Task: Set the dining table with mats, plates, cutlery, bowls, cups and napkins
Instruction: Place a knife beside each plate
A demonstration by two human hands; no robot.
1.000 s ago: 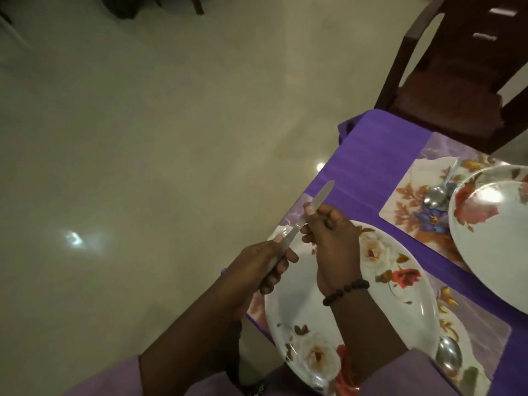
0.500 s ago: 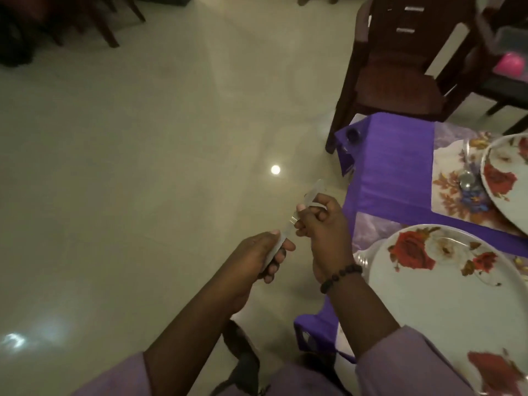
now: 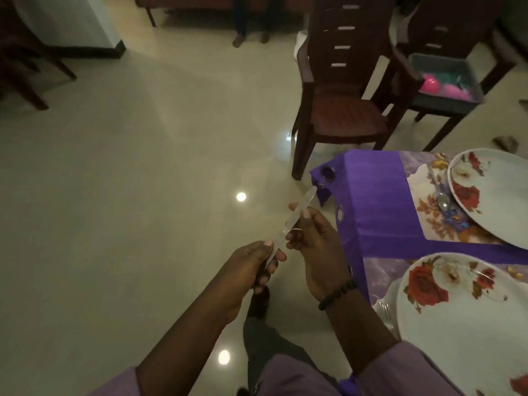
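- Left hand [image 3: 251, 270]: fingers curled round the lower end of the cutlery piece [image 3: 288, 224]; grip closed on it.
- Right hand [image 3: 317, 247]: thumb and fingertips pinch the same piece higher up, near its middle; grip closed on it. Dark beaded bracelet [image 3: 337, 294] on the wrist.
- Cutlery piece: slim, flat, pale metal, long and tapered with a rounded tip; tilted up and to the right, held over the floor [image 3: 143, 167] just left of the table [image 3: 377, 201] corner. Knife or handle end: cannot tell.
- Near plate [image 3: 463, 338]: round, glossy white, red rose print; lies at the table's near edge. Fork tines [image 3: 384, 308] show just beside its left rim.
- Table: covered in smooth purple cloth, draped over the corner.
- Far plate [image 3: 497, 201]: same white floral pattern, on a floral mat [image 3: 434, 218]. A metal spoon [image 3: 441, 195] lies on the mat, just left of the plate rim.
- Floor: polished pale tile with bright light reflections.
- Chair [image 3: 343, 104]: dark brown moulded plastic, slotted back, beyond the table corner.
- Second chair behind it bears a grey bin [image 3: 445, 78] with pink and teal items.
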